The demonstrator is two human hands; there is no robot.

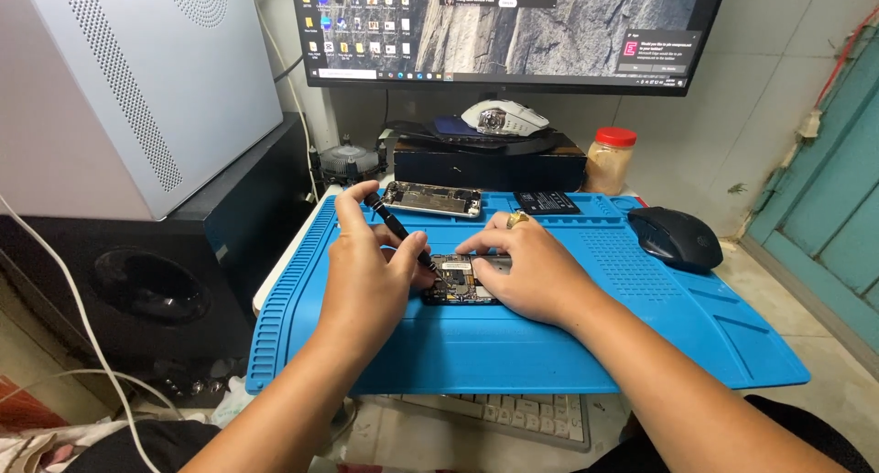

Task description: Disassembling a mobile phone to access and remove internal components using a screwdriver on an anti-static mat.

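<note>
On a blue repair mat [549, 345], my left hand [366, 271] pinches a black screwdriver [400, 228]; my right hand [531, 267] seemingly steadies the opened phone [455, 281], fingers loosely curled.

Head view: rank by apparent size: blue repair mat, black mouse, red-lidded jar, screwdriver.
1. blue repair mat, by far the largest
2. black mouse
3. red-lidded jar and screwdriver: look alike; the jar stands farther back, and the left hand hides part of the screwdriver, so unranked
</note>
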